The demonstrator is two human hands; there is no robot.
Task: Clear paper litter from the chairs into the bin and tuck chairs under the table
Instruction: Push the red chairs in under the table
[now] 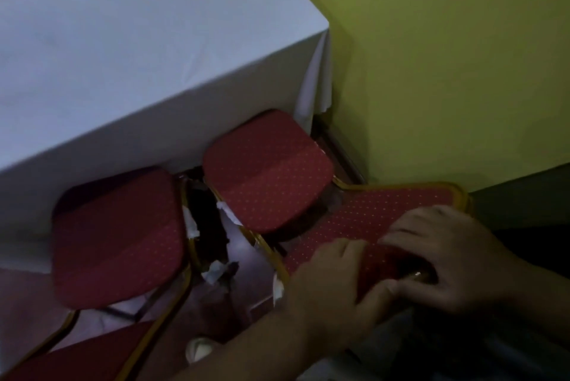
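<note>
Hands, left [331,275] and right [444,257], clasp one chair back [379,211]; two red seats [117,235] show.

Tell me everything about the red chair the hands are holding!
The chair is padded in red fabric with tiny pale dots, on a gold-coloured metal frame. Its seat sits partly under the white tablecloth, near the yellow-green wall. Its backrest leans toward the camera. The left hand and right hand both grip the backrest's top edge. Torn whitish scraps cling to its frame.
</note>
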